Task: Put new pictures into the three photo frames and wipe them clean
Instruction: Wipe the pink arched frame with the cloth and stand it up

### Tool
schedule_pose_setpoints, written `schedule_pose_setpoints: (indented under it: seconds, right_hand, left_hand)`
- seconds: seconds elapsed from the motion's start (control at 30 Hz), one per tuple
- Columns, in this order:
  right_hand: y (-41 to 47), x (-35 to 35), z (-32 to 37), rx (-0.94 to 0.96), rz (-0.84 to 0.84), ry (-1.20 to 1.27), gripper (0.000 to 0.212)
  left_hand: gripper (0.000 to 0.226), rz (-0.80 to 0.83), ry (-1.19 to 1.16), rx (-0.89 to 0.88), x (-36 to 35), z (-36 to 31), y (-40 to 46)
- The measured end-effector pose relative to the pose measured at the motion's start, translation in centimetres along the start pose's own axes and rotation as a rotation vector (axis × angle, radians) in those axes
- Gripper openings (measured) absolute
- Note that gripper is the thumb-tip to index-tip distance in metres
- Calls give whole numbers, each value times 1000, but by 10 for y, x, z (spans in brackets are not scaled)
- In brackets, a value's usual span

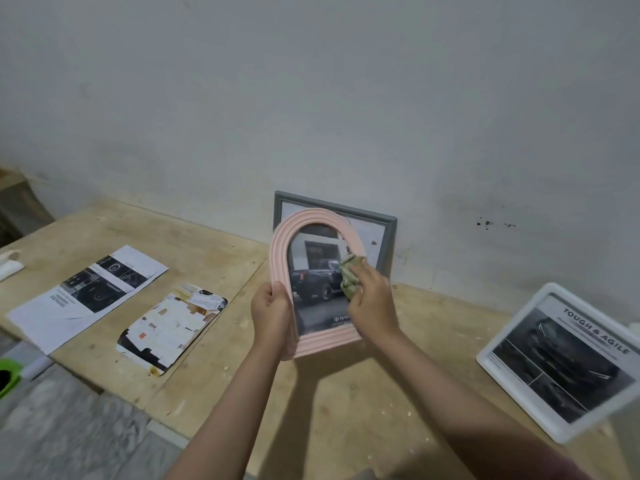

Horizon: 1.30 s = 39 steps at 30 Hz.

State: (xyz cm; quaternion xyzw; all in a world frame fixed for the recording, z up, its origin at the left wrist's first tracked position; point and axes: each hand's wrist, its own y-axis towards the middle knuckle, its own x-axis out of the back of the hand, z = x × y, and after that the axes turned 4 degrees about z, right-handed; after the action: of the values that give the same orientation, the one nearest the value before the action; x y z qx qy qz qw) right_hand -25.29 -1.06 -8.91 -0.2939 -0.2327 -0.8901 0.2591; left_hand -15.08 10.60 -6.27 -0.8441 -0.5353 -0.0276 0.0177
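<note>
While the left hand (pixel 272 311) holds the pink frame (pixel 313 342) up above the counter (pixel 363 403), its grip curled round the edge, the right hand (pixel 372 299) pinches a cloth (pixel 350 277) on the glass. Wiping is under way. Next, rub the rest gently.

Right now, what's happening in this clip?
A person is wiping the glass of a pink arched frame. The left hand grips the frame's left edge and holds it upright above the wooden table, while the right hand presses a crumpled greenish cloth against the glass. The frame shows a picture of a dark truck. A grey frame leans on the wall behind, and a white frame with a car picture sits at right. Loose printed sheets lie at left.
</note>
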Motion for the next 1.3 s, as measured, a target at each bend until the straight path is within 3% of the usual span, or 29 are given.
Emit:
schedule_pose_setpoints:
  seconds: [0.13, 0.23, 0.33, 0.43, 0.5, 0.67, 0.8, 0.87, 0.9, 1.0, 1.07, 1.13, 1.3]
  right_hand:
    - [-30, -10, -15, -25, 100, 26, 54]
    - [-34, 2, -24, -188, 234, 57, 37]
    - [-13, 24, -19, -294, -58, 198, 26]
    - [19, 43, -4, -165, -372, 231, 29]
    - [39, 48, 9, -40, -409, 206, 34]
    - [71, 29, 32, 96, -161, 141, 49]
    - [66, 9, 53, 483, -1, 65, 57]
    - [54, -4, 59, 633, 115, 23, 54]
    - [46, -10, 62, 674, 158, 10, 51]
    - [23, -26, 65, 716, 210, 37, 51]
    - [10, -30, 64, 692, 234, 82, 55]
    - [0, -33, 61, 681, 265, 112, 57]
    - [-9, -34, 57, 716, 336, 117, 51]
  left_hand:
    - [37, -119, 12, 6, 9, -6, 19]
    - [35, -122, 92, -26, 20, -6, 37]
    - [36, -112, 102, -60, 23, -13, 45]
    - [34, -53, 127, -107, 22, -18, 42]
    - [36, 26, 132, -114, 20, -18, 34]
    - [36, 216, 126, -166, 6, -15, 14]
    - [39, 199, 159, -180, 6, -9, 15]
    - [37, 201, 49, -119, 5, -8, 17]
    - [34, 219, -115, -70, 4, -10, 15]
    - [45, 276, -604, 47, 1, -19, 8]
    - [70, 247, -670, 117, 6, -22, 10]
    - [80, 197, -736, 180, 15, -21, 17]
    - [46, 198, -732, 294, 22, -23, 17]
